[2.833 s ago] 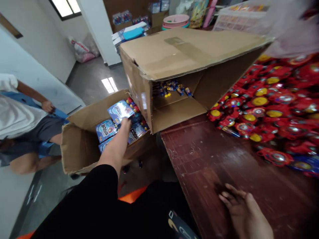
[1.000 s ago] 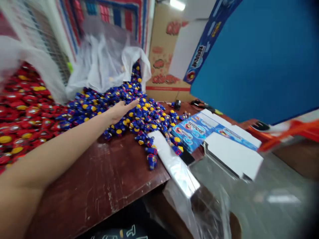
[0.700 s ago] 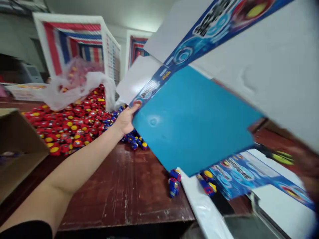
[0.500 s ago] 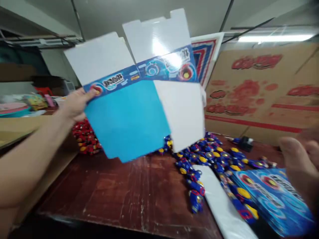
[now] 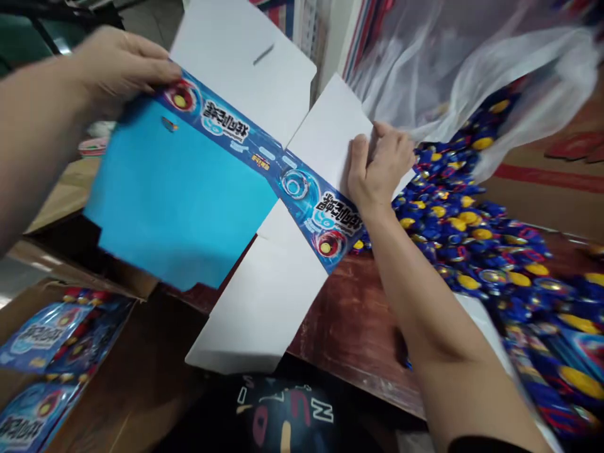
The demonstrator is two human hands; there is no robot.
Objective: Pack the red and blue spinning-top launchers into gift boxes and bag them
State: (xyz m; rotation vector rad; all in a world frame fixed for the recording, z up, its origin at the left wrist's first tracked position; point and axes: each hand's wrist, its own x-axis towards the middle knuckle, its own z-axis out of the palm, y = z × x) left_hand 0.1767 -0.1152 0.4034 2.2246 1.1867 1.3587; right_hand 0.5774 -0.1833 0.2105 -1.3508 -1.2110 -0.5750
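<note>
Both hands hold a cut card sheet [image 5: 231,182], raised and tilted above the left part of the desk [image 5: 349,314]. It is opened out flat, with a blue panel on the left, white flaps on the far and near sides, and a printed blue band across it. The left hand [image 5: 125,69], somewhat blurred, has its grip closed on the far left corner. The right hand [image 5: 382,163] has its grip only slightly parted, with a white flap at the right end between thumb and fingers. Just beyond that hand, to the right, lies a heap of blue toys [image 5: 467,220], with a clear bag [image 5: 425,82] at its far side. A white strip [image 5: 476,308] lies by the heap, partly behind the right forearm. At the near left, an open carton [image 5: 28,299] contains printed boxes [image 5: 42,336].
</note>
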